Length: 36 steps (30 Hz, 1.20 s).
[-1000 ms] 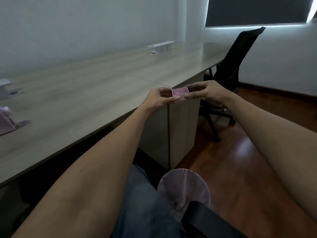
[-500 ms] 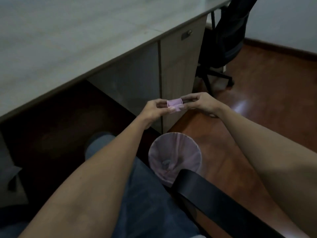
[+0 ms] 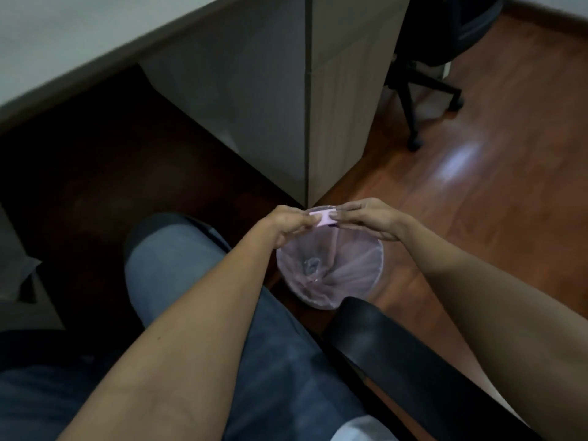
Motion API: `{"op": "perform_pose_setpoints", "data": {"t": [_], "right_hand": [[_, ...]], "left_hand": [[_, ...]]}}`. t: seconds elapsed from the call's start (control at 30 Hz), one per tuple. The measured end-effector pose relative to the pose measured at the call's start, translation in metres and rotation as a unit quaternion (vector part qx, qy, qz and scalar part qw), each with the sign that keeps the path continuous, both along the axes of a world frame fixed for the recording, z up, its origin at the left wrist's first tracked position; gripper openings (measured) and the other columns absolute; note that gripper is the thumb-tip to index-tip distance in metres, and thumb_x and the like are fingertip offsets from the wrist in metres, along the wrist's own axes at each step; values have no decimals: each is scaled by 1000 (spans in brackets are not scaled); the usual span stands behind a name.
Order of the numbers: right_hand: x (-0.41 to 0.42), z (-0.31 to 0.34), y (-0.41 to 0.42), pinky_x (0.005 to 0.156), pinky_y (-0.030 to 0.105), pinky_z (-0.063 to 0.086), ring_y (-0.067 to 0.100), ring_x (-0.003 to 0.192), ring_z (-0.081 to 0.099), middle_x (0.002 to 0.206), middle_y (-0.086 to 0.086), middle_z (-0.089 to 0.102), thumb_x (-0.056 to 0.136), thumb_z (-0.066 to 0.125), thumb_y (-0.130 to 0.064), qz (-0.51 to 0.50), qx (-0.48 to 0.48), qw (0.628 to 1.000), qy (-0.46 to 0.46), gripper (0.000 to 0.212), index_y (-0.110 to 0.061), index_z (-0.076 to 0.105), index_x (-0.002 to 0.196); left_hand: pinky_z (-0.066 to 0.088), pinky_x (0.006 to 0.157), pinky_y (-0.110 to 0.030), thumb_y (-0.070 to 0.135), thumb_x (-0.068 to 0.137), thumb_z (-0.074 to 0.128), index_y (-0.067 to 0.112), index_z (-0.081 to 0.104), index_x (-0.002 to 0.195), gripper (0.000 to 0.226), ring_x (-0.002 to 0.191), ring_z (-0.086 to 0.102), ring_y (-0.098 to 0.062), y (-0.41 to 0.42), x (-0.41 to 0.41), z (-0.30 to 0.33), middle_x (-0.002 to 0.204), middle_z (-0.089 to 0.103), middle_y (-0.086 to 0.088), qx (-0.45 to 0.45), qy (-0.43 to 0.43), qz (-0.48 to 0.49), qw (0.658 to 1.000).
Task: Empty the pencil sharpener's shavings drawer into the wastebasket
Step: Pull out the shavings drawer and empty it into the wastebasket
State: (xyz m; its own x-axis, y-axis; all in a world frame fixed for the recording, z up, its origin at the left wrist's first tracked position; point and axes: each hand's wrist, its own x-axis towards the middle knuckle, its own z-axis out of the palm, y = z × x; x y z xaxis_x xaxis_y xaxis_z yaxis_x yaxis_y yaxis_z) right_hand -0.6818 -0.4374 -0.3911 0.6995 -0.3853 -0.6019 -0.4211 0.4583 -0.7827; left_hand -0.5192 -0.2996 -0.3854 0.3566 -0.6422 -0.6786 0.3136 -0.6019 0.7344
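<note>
A small pink shavings drawer (image 3: 325,218) is pinched between both hands, held level over the far rim of the wastebasket. My left hand (image 3: 286,225) grips its left end and my right hand (image 3: 370,218) grips its right end. The round wastebasket (image 3: 366,268) stands on the floor beside my knee, lined with a thin pinkish bag, with a crumpled clear scrap at its bottom. The pencil sharpener itself is out of view.
A desk cabinet (image 3: 337,100) stands just behind the wastebasket, under the grey desktop (image 3: 63,36). A black office chair (image 3: 426,58) sits at the upper right on the wooden floor. My chair's black armrest (image 3: 401,354) lies close to the basket's near side.
Both hands have carried the drawer down from desk height to just above the wastebasket. My view has tilted down from the desktop to the floor.
</note>
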Motion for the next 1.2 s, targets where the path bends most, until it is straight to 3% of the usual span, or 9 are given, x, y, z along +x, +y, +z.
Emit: {"op": "perform_pose_setpoints", "data": {"t": [0.17,0.37,0.57,0.63,0.7,0.8,0.93,1.0,1.2], "right_hand": [[7,-4,3,95,31,57,25,103,75,114,20,75,84,79,-18,-26,102,994,15,34,1,69,111],[25,6,3,78,34,63,28,103,71,129,20,60,81,82,-25,-72,161,980,90,49,4,60,113],[30,16,-3,73,38,64,29,74,79,116,23,70,67,88,-26,-48,177,972,146,78,10,56,128],[32,19,-6,79,37,63,29,79,78,109,24,72,73,86,-28,-50,176,971,151,73,10,56,127],[33,23,-8,87,37,62,29,86,77,106,22,73,76,85,-30,-58,172,972,148,67,7,59,126],[35,27,-9,81,36,64,28,83,79,107,22,74,74,86,-31,-56,170,973,145,62,2,63,122],[35,30,-13,101,36,55,28,112,72,112,24,74,76,85,-31,-50,169,973,147,59,7,62,114],[33,33,-11,97,35,58,28,112,71,111,23,72,79,83,-30,-52,169,975,134,53,8,62,111],[23,44,-13,88,26,60,20,97,75,102,13,77,67,82,-12,-32,137,989,46,48,-2,69,113]], "left_hand": [[63,76,-29,24,86,79,-5,67,115,43,83,69,-17,-6,2,2,100,71,-14,39,52,62,996],[58,75,-28,45,93,65,12,65,88,34,75,61,-15,-17,-2,13,87,61,-5,92,55,71,992],[61,61,-28,52,89,66,13,66,83,39,67,57,-15,-18,-3,21,85,59,-7,127,56,79,987],[61,53,-28,52,89,66,13,65,83,40,66,56,-14,-19,-1,22,85,57,-6,126,57,81,987],[61,61,-29,52,90,65,13,63,83,40,65,56,-15,-20,0,24,84,57,-6,119,55,79,988],[59,69,-29,52,91,64,13,63,83,40,66,57,-15,-23,1,26,83,57,-6,115,53,73,989],[61,57,-27,53,89,66,13,66,87,40,66,58,-15,-24,5,24,84,59,-6,111,46,67,990],[60,53,-24,50,88,69,13,68,87,38,71,60,-15,-24,8,22,87,62,-6,90,42,57,993],[58,95,-35,20,81,83,-8,71,103,37,93,71,-21,-20,24,26,109,72,-18,-17,32,28,999]]}}
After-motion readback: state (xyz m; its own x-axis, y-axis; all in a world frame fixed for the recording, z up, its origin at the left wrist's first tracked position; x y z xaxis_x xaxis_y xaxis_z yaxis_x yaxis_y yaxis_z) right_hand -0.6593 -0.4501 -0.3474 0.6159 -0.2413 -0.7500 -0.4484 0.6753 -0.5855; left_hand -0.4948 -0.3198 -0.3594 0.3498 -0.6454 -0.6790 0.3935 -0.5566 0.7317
